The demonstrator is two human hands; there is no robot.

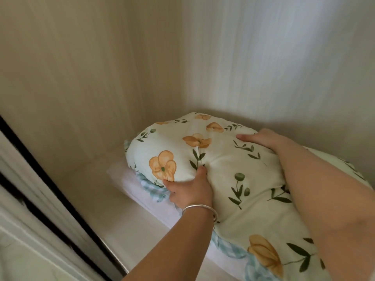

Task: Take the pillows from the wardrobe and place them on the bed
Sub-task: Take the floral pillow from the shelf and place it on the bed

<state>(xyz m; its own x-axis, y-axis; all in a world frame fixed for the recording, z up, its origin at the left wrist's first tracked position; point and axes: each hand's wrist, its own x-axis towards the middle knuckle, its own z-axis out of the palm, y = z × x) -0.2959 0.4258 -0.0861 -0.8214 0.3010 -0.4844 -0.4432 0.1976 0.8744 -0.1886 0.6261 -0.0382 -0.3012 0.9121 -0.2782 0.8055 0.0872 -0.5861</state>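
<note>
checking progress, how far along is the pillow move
Early. Done: nothing visible; the bed isn't in view. In hand: both hands, left and right, grip the floral pillow still on the wardrobe shelf. Left: lift it out, carry it to the bed.

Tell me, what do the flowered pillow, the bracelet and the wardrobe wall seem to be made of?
Pillow: soft woven cloth, probably cotton, matte; it dents and creases under the left hand.
Bracelet: polished silvery metal, with bright glints along its band.
Wardrobe wall: pale wood-look board, probably laminate; faint vertical grain, smooth with a low sheen.
</note>
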